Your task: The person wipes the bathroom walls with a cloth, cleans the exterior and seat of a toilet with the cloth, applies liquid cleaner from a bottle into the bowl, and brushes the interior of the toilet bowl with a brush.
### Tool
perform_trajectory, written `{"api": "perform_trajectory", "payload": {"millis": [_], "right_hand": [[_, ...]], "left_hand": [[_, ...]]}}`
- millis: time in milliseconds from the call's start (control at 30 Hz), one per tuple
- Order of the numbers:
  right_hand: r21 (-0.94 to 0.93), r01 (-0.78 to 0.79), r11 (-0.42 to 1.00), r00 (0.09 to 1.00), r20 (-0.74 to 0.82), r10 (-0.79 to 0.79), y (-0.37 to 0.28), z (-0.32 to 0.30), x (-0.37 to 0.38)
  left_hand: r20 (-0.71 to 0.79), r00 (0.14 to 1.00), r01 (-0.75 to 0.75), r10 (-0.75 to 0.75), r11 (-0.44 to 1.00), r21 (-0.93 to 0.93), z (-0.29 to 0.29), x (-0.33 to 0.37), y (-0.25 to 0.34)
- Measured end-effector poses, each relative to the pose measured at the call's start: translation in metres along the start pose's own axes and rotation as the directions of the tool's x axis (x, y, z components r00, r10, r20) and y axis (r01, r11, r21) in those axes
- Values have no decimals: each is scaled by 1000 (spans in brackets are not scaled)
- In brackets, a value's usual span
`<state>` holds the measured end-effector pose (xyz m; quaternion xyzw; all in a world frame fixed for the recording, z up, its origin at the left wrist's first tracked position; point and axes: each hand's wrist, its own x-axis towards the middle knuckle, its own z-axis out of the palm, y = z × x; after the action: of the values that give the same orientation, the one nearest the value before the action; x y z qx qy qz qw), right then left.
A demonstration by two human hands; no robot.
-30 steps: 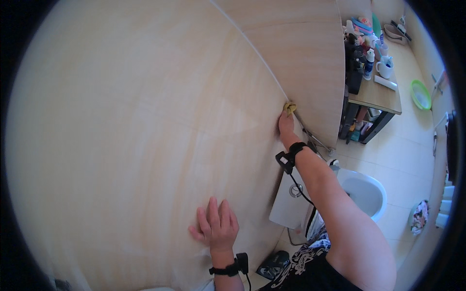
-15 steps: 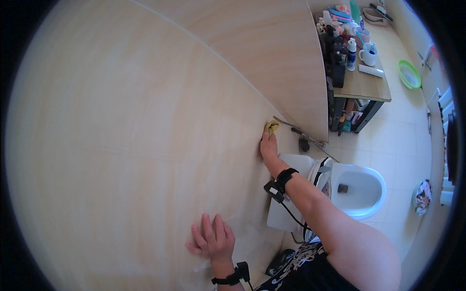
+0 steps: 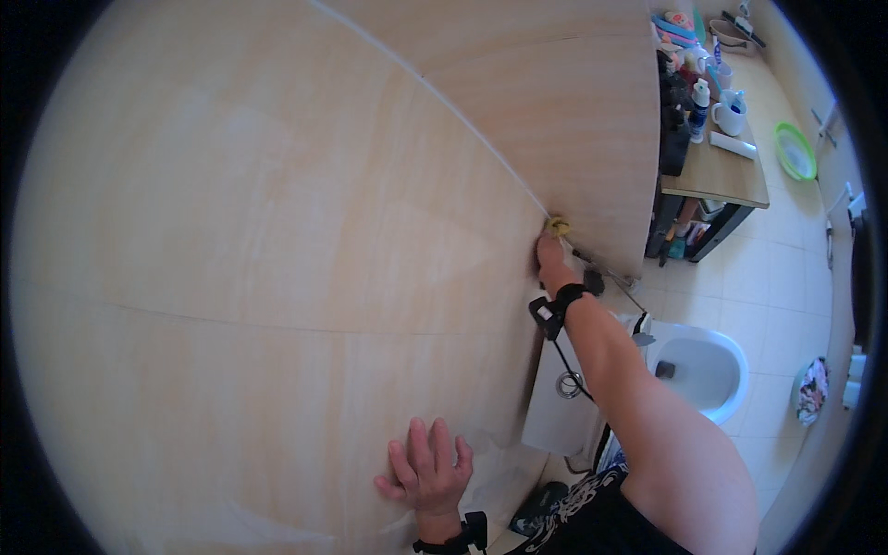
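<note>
My right hand (image 3: 550, 254) is closed on a small yellow cloth (image 3: 557, 226), which touches the tiles where two walls meet in a corner. Folds hide part of the fingers. The beige tiled wall (image 3: 305, 231) fills the left and middle of the view. Flat against its lower part rests my left hand (image 3: 427, 472), fingers spread and holding nothing. Both wrists wear black bands with small boxes and cables. Beneath my right forearm is the white toilet tank (image 3: 555, 407), with a round flush button.
The toilet bowl (image 3: 698, 365) stands right of my forearm. A thin hose (image 3: 606, 268) runs low along the corner. Behind the side wall, a wooden table (image 3: 712, 180) carries bottles and cups. A green basin (image 3: 795, 153) and a bin (image 3: 811, 390) are at the right.
My right hand has moved the yellow cloth further along the wall, up and right into the corner. The left hand stays flat on the wall; the view has shifted slightly.
</note>
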<state>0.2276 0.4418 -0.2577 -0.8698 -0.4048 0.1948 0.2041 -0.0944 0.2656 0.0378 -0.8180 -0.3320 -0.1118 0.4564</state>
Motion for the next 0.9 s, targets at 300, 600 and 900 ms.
{"api": "perform_trajectory", "payload": {"millis": [300, 600, 900], "right_hand": [[767, 540, 345, 758, -622, 198, -154, -125, -86], [907, -419, 47, 733, 307, 607, -53, 33, -27], [895, 159, 417, 873, -325, 364, -140, -61, -150]], "left_hand": [[66, 998, -21, 16, 996, 82, 1, -10, -14], [41, 999, 9, -8, 1000, -19, 1, 0, 1], [43, 999, -11, 13, 999, -51, 0, -2, -1]]}}
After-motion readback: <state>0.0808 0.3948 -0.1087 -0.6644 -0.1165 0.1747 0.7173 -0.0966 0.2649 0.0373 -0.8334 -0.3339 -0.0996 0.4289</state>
